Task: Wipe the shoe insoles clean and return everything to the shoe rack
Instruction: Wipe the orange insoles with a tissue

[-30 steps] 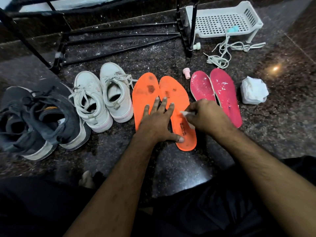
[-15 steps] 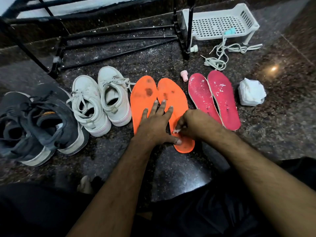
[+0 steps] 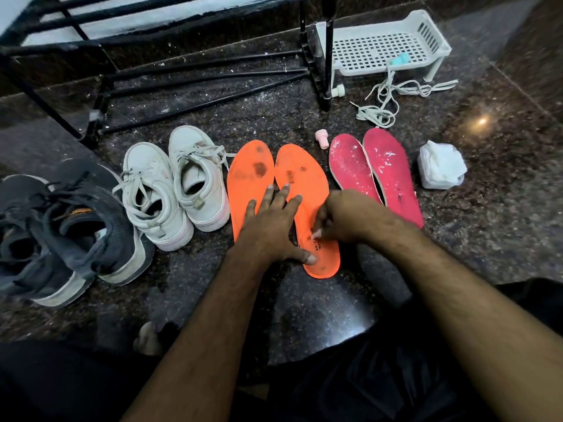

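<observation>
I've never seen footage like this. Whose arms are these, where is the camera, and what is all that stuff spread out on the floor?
There is no machine here: the arms belong to a person, and the one camera is worn on that person's head, looking forward and down. That is why both arms reach in from the bottom.

On the dark stone floor lie a pair of orange insoles, stained with dark marks, and a pair of pink insoles. To the left stand white sneakers and dark sneakers. Behind them are a black shoe rack and a white plastic tray, with loose laces beside it. A crumpled white cloth sits at the right.

The left hand presses flat on the orange insoles to steady them. The right hand pinches something small and white against the insole, seemingly a wipe.
</observation>
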The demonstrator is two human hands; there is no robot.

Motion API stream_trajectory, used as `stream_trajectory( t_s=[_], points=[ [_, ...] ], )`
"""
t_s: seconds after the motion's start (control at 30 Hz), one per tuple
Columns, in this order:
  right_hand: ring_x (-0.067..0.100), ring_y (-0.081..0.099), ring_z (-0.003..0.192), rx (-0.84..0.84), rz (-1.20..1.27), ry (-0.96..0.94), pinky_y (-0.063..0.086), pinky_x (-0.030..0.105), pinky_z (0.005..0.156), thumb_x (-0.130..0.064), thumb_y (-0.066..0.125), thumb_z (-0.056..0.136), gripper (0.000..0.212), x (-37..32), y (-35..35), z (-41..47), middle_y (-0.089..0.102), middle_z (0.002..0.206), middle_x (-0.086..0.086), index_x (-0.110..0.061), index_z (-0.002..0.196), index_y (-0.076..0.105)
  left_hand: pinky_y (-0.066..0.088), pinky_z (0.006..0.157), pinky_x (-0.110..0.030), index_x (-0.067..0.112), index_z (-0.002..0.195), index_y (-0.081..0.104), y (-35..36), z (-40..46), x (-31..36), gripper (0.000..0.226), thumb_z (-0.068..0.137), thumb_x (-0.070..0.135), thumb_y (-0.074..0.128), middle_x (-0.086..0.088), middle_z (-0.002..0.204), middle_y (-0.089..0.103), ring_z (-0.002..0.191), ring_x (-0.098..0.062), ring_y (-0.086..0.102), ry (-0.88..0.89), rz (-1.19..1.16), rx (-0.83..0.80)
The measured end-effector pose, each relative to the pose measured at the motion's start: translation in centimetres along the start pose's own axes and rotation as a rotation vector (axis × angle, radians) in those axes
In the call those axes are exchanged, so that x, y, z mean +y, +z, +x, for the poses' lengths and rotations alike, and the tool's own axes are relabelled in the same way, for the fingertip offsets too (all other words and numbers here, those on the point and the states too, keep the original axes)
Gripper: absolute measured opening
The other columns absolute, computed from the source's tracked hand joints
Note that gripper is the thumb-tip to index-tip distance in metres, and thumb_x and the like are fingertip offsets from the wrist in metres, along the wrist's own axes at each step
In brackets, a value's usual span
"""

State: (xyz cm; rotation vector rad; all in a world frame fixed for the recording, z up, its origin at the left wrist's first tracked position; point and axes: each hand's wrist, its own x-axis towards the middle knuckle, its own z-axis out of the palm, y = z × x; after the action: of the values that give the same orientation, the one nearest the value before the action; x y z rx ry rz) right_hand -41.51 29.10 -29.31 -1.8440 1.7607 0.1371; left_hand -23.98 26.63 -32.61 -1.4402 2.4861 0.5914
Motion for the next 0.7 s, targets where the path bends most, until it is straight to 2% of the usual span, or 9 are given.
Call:
stream_trajectory(
  t_s=[0.07, 0.1, 0.2, 0.23, 0.33, 0.43, 0.6, 0.7],
  points=[
    [0.014, 0.065, 0.08, -0.063, 0.035, -0.012, 0.055, 0.029, 0.081, -0.04, 0.078, 0.08, 0.014, 0.0, -0.1, -1.0, 0.069, 0.079, -0.008, -0.031, 0.09, 0.078, 0.0, 0.121, -0.056, 0.03, 0.159, 0.01, 0.0, 0.1, 0.0, 0.132, 0.056, 0.072, 0.08, 0.005, 0.168, -0.01, 0.154, -0.021, -0.015, 0.004, -0.001, 0.0],
    [0.016, 0.066, 0.082, 0.007, 0.084, 0.007, 0.055, 0.03, 0.081, -0.039, 0.075, 0.082, 0.016, 0.1, -0.2, -1.3, 0.07, 0.082, -0.006, -0.029, 0.094, 0.078, 0.0, 0.121, -0.056, 0.03, 0.159, 0.01, 0.1, 0.1, 0.0, 0.132, 0.055, 0.072, 0.081, 0.005, 0.168, -0.01, 0.154, -0.021, -0.015, 0.006, -0.002, -0.001],
    [0.026, 0.067, 0.09, 0.365, 0.122, 0.095, 0.054, 0.034, 0.078, -0.031, 0.066, 0.087, 0.017, 0.5, -0.1, -0.5, 0.072, 0.094, 0.004, -0.026, 0.1, 0.075, 0.0, 0.12, -0.056, 0.029, 0.159, 0.004, 0.1, 0.2, 0.0, 0.143, 0.048, 0.074, 0.082, 0.003, 0.167, -0.015, 0.153, -0.023, -0.017, 0.009, 0.006, -0.025],
    [0.027, 0.067, 0.092, 0.395, 0.145, 0.092, 0.055, 0.035, 0.078, -0.026, 0.063, 0.087, 0.018, 0.3, 0.2, -0.1, 0.072, 0.096, 0.006, -0.025, 0.1, 0.075, -0.001, 0.12, -0.057, 0.029, 0.159, 0.001, 0.2, 0.2, -0.1, 0.148, 0.044, 0.075, 0.083, 0.002, 0.166, -0.018, 0.153, -0.023, -0.019, 0.013, 0.011, -0.044],
    [0.029, 0.066, 0.094, 0.255, 0.131, -0.036, 0.054, 0.037, 0.082, -0.016, 0.061, 0.084, 0.018, -0.9, 1.6, 0.8, 0.071, 0.099, 0.007, -0.02, 0.098, 0.072, -0.003, 0.12, -0.057, 0.028, 0.159, -0.007, 0.6, 0.0, -0.3, 0.157, 0.039, 0.075, 0.084, 0.001, 0.165, -0.025, 0.152, -0.025, -0.023, 0.031, 0.028, -0.069],
    [0.028, 0.067, 0.09, 0.154, 0.071, -0.121, 0.052, 0.036, 0.08, -0.018, 0.064, 0.085, 0.008, -1.8, 2.4, 0.6, 0.072, 0.093, 0.007, -0.018, 0.09, 0.07, -0.003, 0.12, -0.057, 0.03, 0.158, -0.007, 0.7, 0.0, -0.5, 0.157, 0.039, 0.074, 0.085, 0.003, 0.164, -0.025, 0.152, -0.024, -0.023, 0.028, 0.013, -0.056],
    [0.014, 0.065, 0.085, -0.125, 0.027, -0.167, 0.049, 0.026, 0.077, -0.02, 0.069, 0.085, 0.009, -2.2, 1.7, -1.7, 0.072, 0.088, -0.004, -0.021, 0.092, 0.074, -0.002, 0.12, -0.057, 0.03, 0.159, -0.008, 0.8, 0.1, -0.5, 0.157, 0.039, 0.075, 0.084, 0.004, 0.164, -0.025, 0.151, -0.024, -0.024, 0.02, 0.048, -0.056],
    [0.012, 0.067, 0.078, -0.315, 0.026, -0.148, 0.052, 0.025, 0.076, -0.019, 0.073, 0.083, 0.009, -1.2, 1.4, -3.1, 0.072, 0.084, -0.006, -0.024, 0.091, 0.073, -0.002, 0.121, -0.058, 0.029, 0.158, -0.01, 0.9, 0.2, -0.6, 0.159, 0.039, 0.077, 0.083, 0.003, 0.164, -0.026, 0.151, -0.025, -0.024, 0.024, 0.071, -0.062]
  ],
)
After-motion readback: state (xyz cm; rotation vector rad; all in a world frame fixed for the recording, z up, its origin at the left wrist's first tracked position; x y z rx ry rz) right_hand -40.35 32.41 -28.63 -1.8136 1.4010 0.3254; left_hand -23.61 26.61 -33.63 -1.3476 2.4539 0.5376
